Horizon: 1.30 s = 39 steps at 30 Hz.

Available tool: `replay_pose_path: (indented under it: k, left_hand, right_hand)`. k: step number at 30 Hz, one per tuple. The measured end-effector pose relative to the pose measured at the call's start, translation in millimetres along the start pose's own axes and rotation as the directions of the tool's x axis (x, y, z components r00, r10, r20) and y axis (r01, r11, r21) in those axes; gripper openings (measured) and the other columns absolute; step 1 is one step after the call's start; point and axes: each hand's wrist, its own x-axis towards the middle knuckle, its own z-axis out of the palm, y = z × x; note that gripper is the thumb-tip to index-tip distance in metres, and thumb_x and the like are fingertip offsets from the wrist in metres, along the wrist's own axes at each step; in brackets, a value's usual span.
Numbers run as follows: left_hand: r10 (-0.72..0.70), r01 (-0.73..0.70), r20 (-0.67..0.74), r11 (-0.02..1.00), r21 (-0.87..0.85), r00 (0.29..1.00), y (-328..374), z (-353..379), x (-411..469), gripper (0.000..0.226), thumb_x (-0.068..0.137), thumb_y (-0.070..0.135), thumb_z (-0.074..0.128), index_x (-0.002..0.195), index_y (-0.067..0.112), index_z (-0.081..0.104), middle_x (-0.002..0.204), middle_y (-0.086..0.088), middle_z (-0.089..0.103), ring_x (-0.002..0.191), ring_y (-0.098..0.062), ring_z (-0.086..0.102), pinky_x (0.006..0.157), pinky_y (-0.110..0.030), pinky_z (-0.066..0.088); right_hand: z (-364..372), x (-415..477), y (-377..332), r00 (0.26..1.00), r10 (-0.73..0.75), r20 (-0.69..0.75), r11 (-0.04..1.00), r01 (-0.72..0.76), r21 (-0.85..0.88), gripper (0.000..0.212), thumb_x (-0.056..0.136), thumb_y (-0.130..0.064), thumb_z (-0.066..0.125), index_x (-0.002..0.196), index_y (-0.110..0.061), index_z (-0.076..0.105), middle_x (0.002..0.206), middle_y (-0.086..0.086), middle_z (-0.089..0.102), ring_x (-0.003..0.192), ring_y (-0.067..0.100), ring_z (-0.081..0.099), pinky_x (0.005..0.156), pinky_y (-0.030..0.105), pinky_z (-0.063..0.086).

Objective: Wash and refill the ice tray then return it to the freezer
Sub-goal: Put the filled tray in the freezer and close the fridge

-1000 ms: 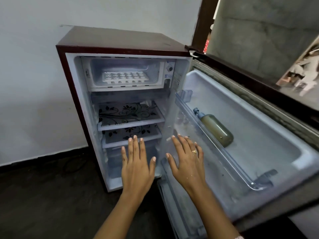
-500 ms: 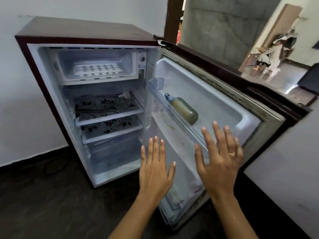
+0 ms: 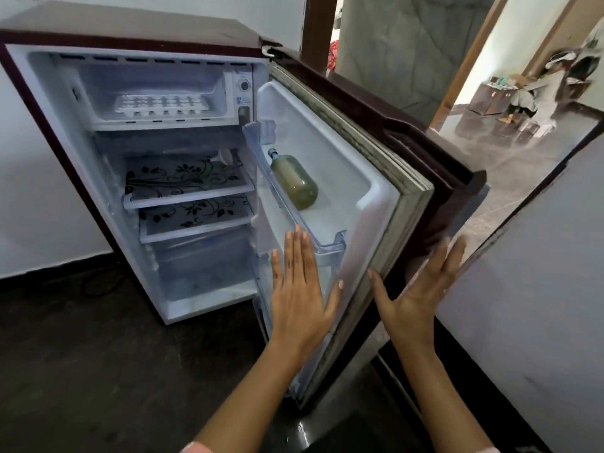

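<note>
A white ice tray lies flat inside the freezer compartment at the top of a small maroon fridge. The fridge door stands partly open, swung toward the cabinet. My left hand is held flat and empty in front of the door's inner lining, fingers together. My right hand is open with its fingers against the door's outer edge. Neither hand touches the tray.
A greenish bottle lies in the clear door shelf. Two floral-patterned shelves sit below the freezer. A grey wall stands close on the right, a dark floor below, and a doorway to another room behind.
The door has swung from wide open toward the cabinet. My right hand moved from the inner side to the door's outer edge, and my left hand shifted right along the inner lining.
</note>
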Motion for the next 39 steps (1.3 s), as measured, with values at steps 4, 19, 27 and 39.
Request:
replay_pose_path:
  k: [4, 19, 27, 39]
  left_hand:
    - [-0.054, 0.054, -0.013, 0.998, 0.007, 0.998, 11.1, 5.9, -9.7, 0.084, 0.091, 0.05, 0.035, 0.145, -0.005, 0.003, 0.155, -0.018, 0.005, 0.145, -0.027, 0.002, 0.118, -0.038, -0.005]
    - [-0.217, 0.208, 0.083, 0.973, 0.101, 0.973, 4.9, -10.3, -36.1, 0.111, 0.077, 0.066, 0.042, 0.144, -0.006, -0.008, 0.153, -0.024, -0.01, 0.144, -0.031, -0.012, 0.117, -0.04, -0.008]
    - [-0.258, 0.257, 0.052, 0.966, 0.028, 0.965, -0.6, -16.1, -47.8, 0.104, 0.081, 0.078, 0.02, 0.146, 0.002, -0.011, 0.153, -0.022, -0.01, 0.143, -0.026, -0.016, 0.117, -0.033, -0.011]
    - [-0.409, 0.405, -0.042, 0.911, -0.073, 0.912, -68.4, -42.9, -58.3, 0.108, 0.077, 0.07, 0.044, 0.147, 0.009, -0.011, 0.156, -0.008, -0.011, 0.143, -0.01, -0.015, 0.117, -0.026, -0.008]
  right_hand:
    - [1.4, -2.9, -0.8, 0.988, 0.064, 0.141, 0.971, -0.094, 0.22, 0.105, 0.08, -0.023, 0.072, 0.145, -0.02, -0.01, 0.151, 0.01, -0.003, 0.137, -0.011, -0.01, 0.108, 0.004, 0.003]
    - [-0.6, -25.8, -15.6, 0.949, -0.213, 0.233, 0.902, 0.099, 0.421, 0.08, 0.09, -0.023, 0.053, 0.148, -0.029, -0.001, 0.153, 0.012, 0.006, 0.144, 0.013, 0.008, 0.115, 0.018, 0.012]
    - [12.4, -36.9, -34.6, 0.91, -0.347, 0.227, 0.907, 0.263, 0.33, 0.07, 0.09, -0.019, 0.049, 0.148, -0.03, 0.01, 0.153, 0.003, 0.018, 0.134, -0.004, 0.026, 0.102, 0.041, 0.03]
    - [38.2, -30.8, -82.7, 0.849, -0.514, 0.127, 0.857, 0.501, 0.117, 0.051, 0.086, -0.012, 0.049, 0.134, -0.027, 0.044, 0.147, -0.008, 0.036, 0.134, 0.016, 0.027, 0.101, 0.033, 0.017]
